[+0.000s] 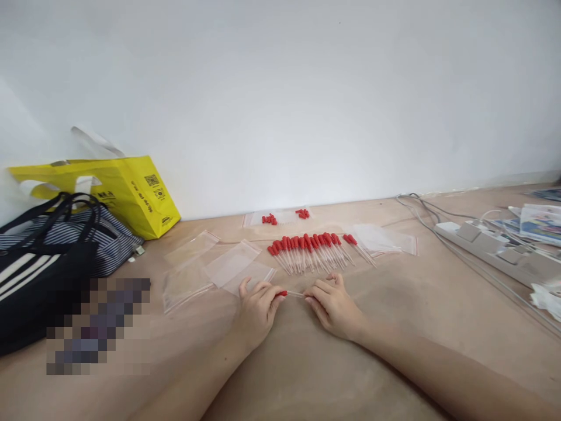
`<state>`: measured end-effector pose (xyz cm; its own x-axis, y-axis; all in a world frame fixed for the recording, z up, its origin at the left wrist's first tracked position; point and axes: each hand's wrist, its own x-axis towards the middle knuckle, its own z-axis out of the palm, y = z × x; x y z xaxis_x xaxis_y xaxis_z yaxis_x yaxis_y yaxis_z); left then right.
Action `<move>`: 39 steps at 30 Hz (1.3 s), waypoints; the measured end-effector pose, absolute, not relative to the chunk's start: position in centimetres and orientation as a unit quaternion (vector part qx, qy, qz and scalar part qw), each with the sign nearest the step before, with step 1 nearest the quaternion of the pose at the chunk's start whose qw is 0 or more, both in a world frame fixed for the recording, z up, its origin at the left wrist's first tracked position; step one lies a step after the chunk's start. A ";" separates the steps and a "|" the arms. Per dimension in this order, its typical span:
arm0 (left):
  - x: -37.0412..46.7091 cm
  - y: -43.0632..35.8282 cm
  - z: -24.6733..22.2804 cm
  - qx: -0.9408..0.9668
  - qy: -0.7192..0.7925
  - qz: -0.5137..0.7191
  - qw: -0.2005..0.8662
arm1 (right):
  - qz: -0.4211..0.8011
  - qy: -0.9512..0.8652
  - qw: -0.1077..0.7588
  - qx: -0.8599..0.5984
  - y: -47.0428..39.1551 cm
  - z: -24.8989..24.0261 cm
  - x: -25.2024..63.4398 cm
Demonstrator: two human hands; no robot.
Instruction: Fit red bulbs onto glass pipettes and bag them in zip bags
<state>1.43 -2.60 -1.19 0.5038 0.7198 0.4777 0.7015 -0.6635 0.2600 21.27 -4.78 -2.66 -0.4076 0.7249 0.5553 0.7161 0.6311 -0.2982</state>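
The left hand (pixel 258 307) is pinching the red bulb end of a slender clear dropper with a red rubber-like cap (pixel 294 294), its thumb and index finger closing on the cap while its other fingers are curling loosely. The right hand (pixel 333 305) is grasping the thin clear tip at the opposite end between thumb and fingertips, its remaining fingers bending. The dropper is lying nearly level between the two hands, in front of the person; whether it is touching the light brown tabletop (pixel 289 374), one cannot tell. Just beyond the hands, a row of matching red-capped clear droppers (pixel 307 248) is resting side by side, red ends pointing toward the plain white wall (pixel 280 105). To the left of that row, flat clear plastic zip bags (pixel 234 264) are lying partly overlapped, near the left hand. Behind the row, a clear bag holding more red-capped pieces (pixel 287 216) is lying close to the wall.
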 end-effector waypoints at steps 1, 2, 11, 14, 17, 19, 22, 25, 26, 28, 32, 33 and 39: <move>1.5 -2.6 -1.2 0.864 0.413 0.288 0.019 | 0.010 -0.841 0.337 -0.424 -4.8 -2.7 21.2; 1.6 -2.7 -1.1 0.860 0.415 0.295 0.022 | 0.013 -0.842 0.339 -0.419 -4.9 -2.7 21.2; 1.8 -3.2 -0.9 0.859 0.402 0.314 0.035 | -0.031 -0.860 0.332 -0.385 -4.7 -2.7 21.4; 1.8 -3.3 -0.9 0.869 0.389 0.306 0.026 | -0.057 -0.866 0.324 -0.376 -4.7 -2.6 21.6; 2.0 -3.4 -0.9 0.876 0.376 0.303 0.019 | -0.069 -0.863 0.328 -0.378 -4.7 -2.6 21.4; 2.1 -3.5 -1.0 0.878 0.368 0.306 0.012 | -0.066 -0.860 0.337 -0.378 -4.8 -2.6 21.3; 2.2 -3.7 -1.1 0.879 0.359 0.313 0.002 | -0.060 -0.860 0.350 -0.365 -4.8 -2.7 20.9; 2.2 -3.8 -1.1 0.884 0.352 0.309 0.004 | -0.058 -0.862 0.352 -0.360 -4.9 -2.8 20.6; 2.3 -3.8 -1.1 0.886 0.351 0.304 0.007 | -0.056 -0.863 0.349 -0.361 -4.9 -2.8 20.6; 2.3 -3.8 -1.0 0.887 0.355 0.295 0.012 | -0.047 -0.863 0.346 -0.366 -4.8 -2.8 20.4; 1.9 -3.5 -0.7 0.885 0.371 0.281 0.029 | -0.023 -0.861 0.337 -0.380 -4.6 -2.7 20.4; 1.7 -3.4 -0.5 0.885 0.372 0.277 0.034 | -0.018 -0.860 0.334 -0.385 -4.5 -2.7 20.5; 1.0 -3.0 0.0 0.893 0.363 0.266 0.023 | 0.003 -0.861 0.330 -0.388 -4.2 -2.8 21.3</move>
<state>1.00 -3.02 0.01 0.5951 0.6600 0.4585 0.6357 -0.7357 0.2337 21.27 -4.24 -2.79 -0.4814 0.6701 0.5649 0.6663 0.6986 -0.2609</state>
